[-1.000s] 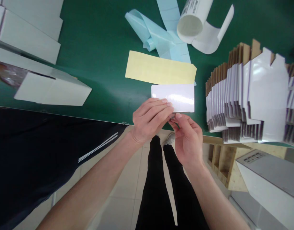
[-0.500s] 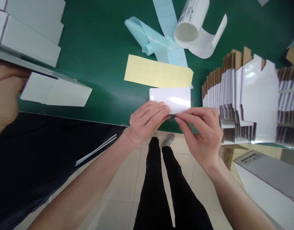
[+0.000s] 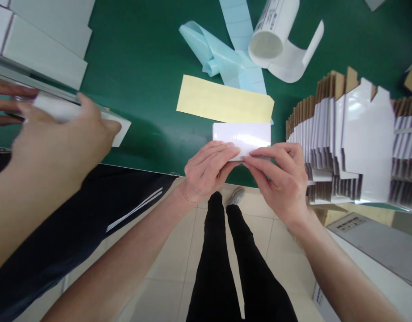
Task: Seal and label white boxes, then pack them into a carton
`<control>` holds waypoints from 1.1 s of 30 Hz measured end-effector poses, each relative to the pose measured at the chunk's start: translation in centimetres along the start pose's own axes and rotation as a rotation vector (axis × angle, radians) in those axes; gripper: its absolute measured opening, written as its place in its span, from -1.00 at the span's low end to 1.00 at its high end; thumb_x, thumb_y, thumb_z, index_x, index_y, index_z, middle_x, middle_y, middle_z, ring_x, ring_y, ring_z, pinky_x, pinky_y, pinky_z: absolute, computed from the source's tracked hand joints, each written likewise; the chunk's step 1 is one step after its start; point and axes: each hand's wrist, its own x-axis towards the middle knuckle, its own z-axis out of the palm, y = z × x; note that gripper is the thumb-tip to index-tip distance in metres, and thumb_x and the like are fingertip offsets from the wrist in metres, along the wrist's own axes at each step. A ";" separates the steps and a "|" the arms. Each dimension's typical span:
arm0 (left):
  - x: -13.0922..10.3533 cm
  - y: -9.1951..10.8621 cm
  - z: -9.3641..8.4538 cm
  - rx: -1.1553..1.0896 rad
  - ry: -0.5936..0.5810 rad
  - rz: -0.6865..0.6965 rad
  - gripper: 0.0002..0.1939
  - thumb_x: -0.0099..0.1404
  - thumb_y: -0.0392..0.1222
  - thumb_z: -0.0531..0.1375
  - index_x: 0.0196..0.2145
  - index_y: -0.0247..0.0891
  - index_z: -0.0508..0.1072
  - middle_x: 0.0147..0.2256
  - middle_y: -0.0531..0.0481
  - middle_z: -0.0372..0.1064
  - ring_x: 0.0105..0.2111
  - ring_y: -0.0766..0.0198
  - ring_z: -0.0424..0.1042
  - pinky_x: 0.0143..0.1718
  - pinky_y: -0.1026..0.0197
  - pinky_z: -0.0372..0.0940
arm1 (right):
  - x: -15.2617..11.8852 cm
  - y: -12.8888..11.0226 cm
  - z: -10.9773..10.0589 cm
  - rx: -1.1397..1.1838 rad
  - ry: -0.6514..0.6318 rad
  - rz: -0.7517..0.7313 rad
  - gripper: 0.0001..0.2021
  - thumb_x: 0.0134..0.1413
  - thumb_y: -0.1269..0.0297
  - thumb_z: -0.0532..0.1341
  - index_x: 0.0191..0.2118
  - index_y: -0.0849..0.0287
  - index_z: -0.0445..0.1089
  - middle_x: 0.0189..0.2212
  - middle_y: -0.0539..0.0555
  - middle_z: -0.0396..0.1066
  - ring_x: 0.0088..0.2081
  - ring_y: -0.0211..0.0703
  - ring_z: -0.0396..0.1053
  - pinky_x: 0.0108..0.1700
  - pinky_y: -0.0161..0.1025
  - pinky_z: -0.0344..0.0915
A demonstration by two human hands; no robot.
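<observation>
Stands at a green surface (image 3: 148, 103), both hands on a white box (image 3: 248, 134)

Has a pale tiled floor (image 3: 168, 250) below the forearms and wears black trousers (image 3: 219, 268). Lays the left hand (image 3: 212, 165) over the near left part of the white box, gripping it with fingers on the glossy top and thumb at the near edge. Pinches that same near edge with the right hand (image 3: 276, 174), index finger on top and thumb just below, close beside the left fingertips.

Has the white box lying flat between and just beyond both hands, near the surface's front edge. Has a yellow strip (image 3: 226, 99) right behind the box, then, farther from the hands, light-blue film (image 3: 226, 58), partly curled, and a white roll (image 3: 268, 47) with a loose curling end.

Has a row of flattened white cartons (image 3: 367, 138) standing just right of the right hand, and a large box (image 3: 370, 241) below, beside the right forearm. Shares the surface with a co-worker's hand (image 3: 58, 138), well left of the left hand, reaching over a white carton (image 3: 54, 105) near stacked boxes (image 3: 44, 49).
</observation>
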 end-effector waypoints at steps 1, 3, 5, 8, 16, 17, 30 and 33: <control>0.0 0.0 -0.1 -0.003 -0.007 0.006 -0.41 0.22 -0.34 0.41 0.17 -0.25 0.35 -0.04 -0.10 0.61 -0.01 0.17 0.59 0.08 0.03 0.53 | 0.0 0.1 0.1 -0.002 0.008 -0.015 -0.79 0.16 0.45 0.38 -0.10 0.06 0.58 -0.13 0.03 0.58 -0.06 -0.04 0.34 -0.03 -0.04 0.38; -0.1 0.0 -0.2 -0.007 -0.021 0.009 -0.38 0.23 -0.35 0.40 0.20 -0.25 0.33 -0.02 -0.11 0.60 0.01 0.16 0.58 0.10 0.01 0.52 | -0.1 0.2 0.3 -0.003 0.026 -0.042 -0.80 0.16 0.46 0.38 -0.12 0.06 0.56 -0.13 0.03 0.59 -0.08 -0.05 0.35 -0.05 -0.05 0.37; -0.2 0.0 -0.3 -0.010 -0.043 -0.002 -0.38 0.27 -0.34 0.37 0.24 -0.20 0.29 0.01 -0.08 0.59 0.04 0.17 0.56 0.12 0.01 0.51 | -0.2 0.4 0.5 -0.008 0.043 -0.058 -0.81 0.16 0.47 0.38 -0.13 0.06 0.55 -0.13 0.02 0.59 -0.08 -0.06 0.35 -0.06 -0.05 0.35; -0.5 -0.2 -0.5 -0.007 -0.079 -0.021 -0.40 0.34 -0.32 0.31 0.27 -0.12 0.25 0.06 -0.03 0.56 0.09 0.19 0.53 0.16 0.01 0.48 | -0.5 0.6 0.7 -0.030 0.053 -0.064 -0.81 0.16 0.46 0.38 -0.13 0.06 0.53 -0.14 0.01 0.58 -0.09 -0.07 0.34 -0.06 -0.05 0.33; 0.4 1.1 -0.5 0.033 -0.078 -0.090 -0.44 0.23 -0.12 0.42 0.13 -0.18 0.37 -0.02 -0.09 0.58 0.04 0.13 0.54 0.14 -0.02 0.45 | -0.8 0.8 0.8 0.019 0.031 -0.038 -0.78 0.19 0.43 0.36 -0.06 0.05 0.50 -0.14 0.02 0.57 -0.07 -0.06 0.32 -0.02 -0.05 0.32; 0.5 1.3 -0.3 0.054 -0.046 -0.118 -0.49 0.23 -0.11 0.43 0.09 -0.17 0.40 -0.05 -0.07 0.59 0.00 0.15 0.55 0.12 -0.01 0.46 | -0.7 0.8 0.8 0.036 0.033 -0.031 -0.79 0.20 0.43 0.35 -0.07 0.06 0.50 -0.15 0.02 0.57 -0.07 -0.07 0.32 -0.02 -0.06 0.32; 0.7 2.6 -1.3 0.138 -0.185 -0.071 -0.56 0.33 -0.39 0.30 0.11 -0.04 0.49 0.03 0.00 0.57 0.13 0.19 0.50 0.24 -0.05 0.40 | -1.5 0.0 0.2 0.164 0.022 0.139 -0.83 0.30 0.48 0.21 -0.09 0.10 0.47 -0.08 0.07 0.55 -0.02 -0.06 0.30 0.08 -0.02 0.35; 1.2 3.3 -1.7 0.141 -0.199 -0.102 -0.59 0.36 -0.38 0.27 0.11 -0.05 0.50 0.02 0.00 0.57 0.13 0.18 0.50 0.24 -0.08 0.41 | -1.5 -0.6 -0.2 0.170 -0.005 0.175 -0.84 0.32 0.46 0.19 -0.09 0.11 0.46 -0.05 0.10 0.54 0.00 -0.04 0.30 0.10 0.01 0.35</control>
